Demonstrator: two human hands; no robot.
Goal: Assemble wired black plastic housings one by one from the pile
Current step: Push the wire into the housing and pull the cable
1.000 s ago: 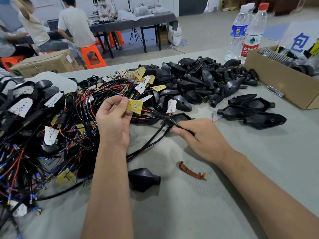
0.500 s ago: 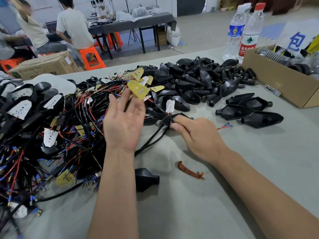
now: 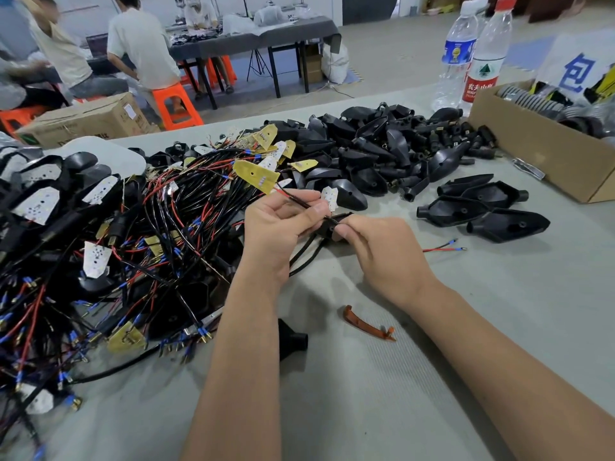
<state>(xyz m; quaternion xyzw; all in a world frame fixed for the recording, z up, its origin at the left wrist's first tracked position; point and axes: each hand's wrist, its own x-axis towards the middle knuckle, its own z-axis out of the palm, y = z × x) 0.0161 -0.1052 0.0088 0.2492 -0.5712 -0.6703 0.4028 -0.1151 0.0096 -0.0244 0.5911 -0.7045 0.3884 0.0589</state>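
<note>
The scene was evenly and brightly lit from overhead, with soft, short shadows falling on the grey worktop beneath the left hand and right hand. Faint sheen showed on the black housings and water bottles. Wide-angle distortion bent the worktop's far edge and stretched the forearms near the bottom. The seated people in the background looked slightly soft and smeared; the centre stayed sharp.

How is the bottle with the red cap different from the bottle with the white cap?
The red-capped bottle has a red-and-white label; the white-capped bottle has a blue one. The red-capped bottle stands nearer the cardboard box, partly hiding the white-capped bottle. Both are clear plastic and upright.
</note>
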